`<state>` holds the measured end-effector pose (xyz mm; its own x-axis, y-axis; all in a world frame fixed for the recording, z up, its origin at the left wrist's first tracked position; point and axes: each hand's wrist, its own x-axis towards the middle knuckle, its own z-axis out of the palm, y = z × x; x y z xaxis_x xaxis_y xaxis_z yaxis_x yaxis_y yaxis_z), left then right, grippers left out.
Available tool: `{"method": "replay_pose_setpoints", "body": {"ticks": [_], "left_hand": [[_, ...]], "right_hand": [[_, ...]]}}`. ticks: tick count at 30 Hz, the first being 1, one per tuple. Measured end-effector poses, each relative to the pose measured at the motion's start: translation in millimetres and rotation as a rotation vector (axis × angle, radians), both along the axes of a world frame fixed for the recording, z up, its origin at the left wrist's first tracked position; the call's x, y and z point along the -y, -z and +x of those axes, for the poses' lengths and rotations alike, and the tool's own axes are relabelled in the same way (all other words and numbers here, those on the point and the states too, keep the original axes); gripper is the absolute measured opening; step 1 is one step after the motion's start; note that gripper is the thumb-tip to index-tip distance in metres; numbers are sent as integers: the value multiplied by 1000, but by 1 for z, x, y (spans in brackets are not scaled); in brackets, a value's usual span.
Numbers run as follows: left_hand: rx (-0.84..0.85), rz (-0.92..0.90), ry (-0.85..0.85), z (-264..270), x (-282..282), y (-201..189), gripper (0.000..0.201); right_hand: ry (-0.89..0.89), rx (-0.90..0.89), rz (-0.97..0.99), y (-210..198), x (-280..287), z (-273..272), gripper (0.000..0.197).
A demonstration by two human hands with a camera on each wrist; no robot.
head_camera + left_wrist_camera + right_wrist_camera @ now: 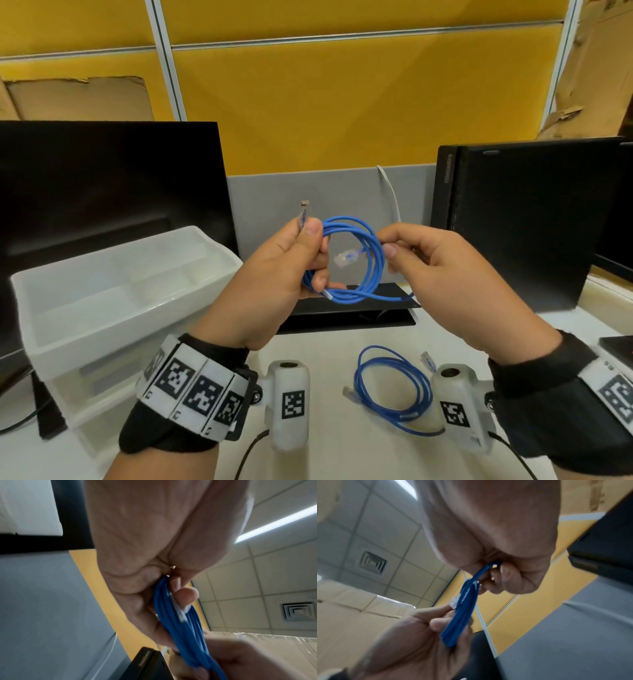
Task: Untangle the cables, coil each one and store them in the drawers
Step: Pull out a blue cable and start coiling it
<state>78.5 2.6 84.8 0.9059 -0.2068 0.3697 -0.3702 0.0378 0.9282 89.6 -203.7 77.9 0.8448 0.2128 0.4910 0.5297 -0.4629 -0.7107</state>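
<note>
A blue network cable wound into a coil (356, 260) is held up between both hands above the desk. My left hand (291, 270) grips the coil's left side, thumb over the strands, with one clear plug (304, 209) sticking up above the thumb. My right hand (421, 260) pinches the strand at the coil's right side; the other clear plug (346, 257) hangs inside the loop. The wrist views show the same blue coil (181, 626) (462, 609) gripped by curled fingers. A second blue cable (390, 390) lies loosely coiled on the desk below my right hand.
A translucent white drawer unit (113, 298) stands at the left, its top drawer pulled open with dividers inside. Black monitors (102, 192) (527, 219) stand left and right. A thin white cable (390, 192) runs down the grey partition. Cardboard leans against the yellow wall.
</note>
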Motion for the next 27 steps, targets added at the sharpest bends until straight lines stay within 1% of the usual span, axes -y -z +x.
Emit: {"method": "replay_pose_setpoints", "body": {"ticks": [1, 3, 6, 8, 10, 12, 13, 14, 16, 17, 19, 21, 24, 27], "left_hand": [[-18, -15, 1, 0, 4, 1, 30], [-62, -68, 26, 1, 14, 5, 30], [-178, -208, 120, 0, 21, 7, 30], [-218, -239, 171, 1, 21, 8, 30], [-208, -194, 148, 2, 21, 10, 30], [-190, -102, 102, 2, 24, 10, 32], [-178, -57, 80, 1, 25, 10, 34], [-172, -27, 60, 0, 26, 10, 37], [-176, -5, 43, -1, 25, 8, 42], [-178, -6, 46, -2, 24, 8, 40], [-195, -43, 69, -1, 23, 8, 31], [-244, -118, 119, 1, 22, 9, 26], [-301, -236, 218, 4, 20, 10, 31], [-341, -311, 285, 4, 20, 8, 39]], "right_hand": [[-14, -16, 39, 1, -3, -1, 28], [-25, -109, 163, 1, -10, -3, 32], [-67, -208, 285, 0, -15, -7, 39], [-100, -206, 353, 0, -18, -10, 42], [-145, -175, 418, -1, -21, -13, 41], [-212, -147, 396, -1, -23, -15, 35], [-248, -136, 359, -1, -24, -16, 27], [-276, -126, 312, -2, -25, -16, 23], [-276, -40, 186, 1, -25, -15, 38], [-244, 31, 118, 4, -25, -14, 38], [-175, 141, 52, 7, -24, -10, 34], [-138, 166, 88, 10, -21, -6, 30], [-97, 228, 129, 11, -21, -3, 21], [-69, 286, 145, 15, -21, 0, 18]]}}
